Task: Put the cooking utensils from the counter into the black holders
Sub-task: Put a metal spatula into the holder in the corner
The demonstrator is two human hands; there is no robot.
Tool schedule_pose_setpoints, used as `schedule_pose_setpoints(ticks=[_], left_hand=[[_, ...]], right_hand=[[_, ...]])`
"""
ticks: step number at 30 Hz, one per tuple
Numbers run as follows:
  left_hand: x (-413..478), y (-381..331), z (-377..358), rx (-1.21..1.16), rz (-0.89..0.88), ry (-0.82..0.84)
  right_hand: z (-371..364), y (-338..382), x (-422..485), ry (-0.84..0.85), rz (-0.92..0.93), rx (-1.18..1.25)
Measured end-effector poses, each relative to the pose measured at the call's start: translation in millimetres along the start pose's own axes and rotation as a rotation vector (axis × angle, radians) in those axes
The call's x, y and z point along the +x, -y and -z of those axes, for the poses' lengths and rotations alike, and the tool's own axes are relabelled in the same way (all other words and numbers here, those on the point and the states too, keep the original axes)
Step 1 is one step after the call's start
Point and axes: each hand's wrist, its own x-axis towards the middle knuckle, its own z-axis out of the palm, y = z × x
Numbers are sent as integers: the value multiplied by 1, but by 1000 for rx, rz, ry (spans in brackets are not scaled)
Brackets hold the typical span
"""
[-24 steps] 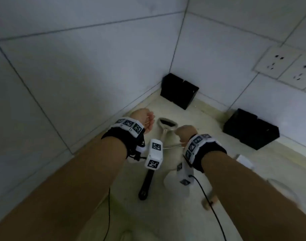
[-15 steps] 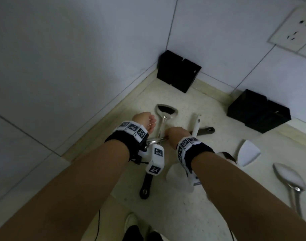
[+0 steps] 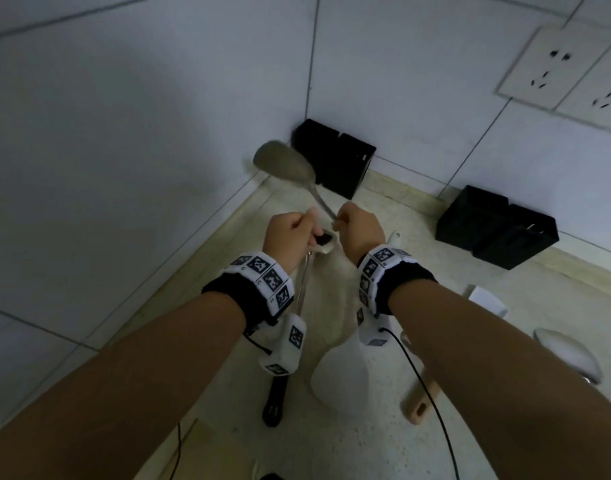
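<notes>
My right hand [image 3: 360, 233] is closed on the thin stem of a metal spoon [image 3: 284, 163]. The spoon is raised, its bowl up in front of the black holder [image 3: 345, 161] in the wall corner. My left hand [image 3: 289, 233] is closed near the head of a metal utensil with a black handle [image 3: 275, 400]. That utensil's shaft runs down under my left wrist and its handle end lies on the counter. A second black holder [image 3: 494, 227] stands against the right wall.
On the pale counter [image 3: 373, 441] lie a white spatula [image 3: 342, 377], a wooden-handled utensil [image 3: 422, 400], a white spoon [image 3: 568, 355] and a small white piece [image 3: 487, 300]. Tiled walls close the left and back. Sockets [image 3: 567, 64] sit on the right wall.
My right hand has lifted the metal spoon off the counter, and its bowl now points up toward the corner holder. My left hand has closed on the black-handled utensil.
</notes>
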Motion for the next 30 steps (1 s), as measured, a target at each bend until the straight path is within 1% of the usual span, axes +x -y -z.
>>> schedule_pose_setpoints(ticks=[2, 4, 7, 9, 11, 13, 16, 19, 24, 26, 28, 30], left_hand=[[6, -12, -5, -44, 48, -25], [12, -28, -10, -67, 20, -62], [17, -56, -16, -54, -141, -58], [20, -76, -16, 48, -279, -58], [24, -90, -12, 180, -387, -79], [28, -100, -7, 286, -438, -95], [31, -113, -2, 325, -474, -96], [32, -124, 1, 362, -464, -48], [38, -126, 9, 479, -352, -10], [40, -127, 12, 525, -318, 41], [43, -129, 15, 493, -257, 82], [46, -131, 17, 432, -207, 71]], right_hand=[[19, 8, 0, -39, 53, 230], [37, 18, -1, -45, 167, 331], [57, 35, -1, -76, 300, 374], [71, 42, 3, -159, 347, 377], [81, 45, 7, -201, 398, 355], [86, 47, 10, -181, 440, 335], [93, 54, 16, -178, 447, 378], [98, 58, 22, -202, 425, 376], [92, 60, 28, -97, 386, 357], [87, 60, 30, -63, 343, 379], [84, 61, 32, -16, 330, 415], [83, 63, 35, 12, 354, 421]])
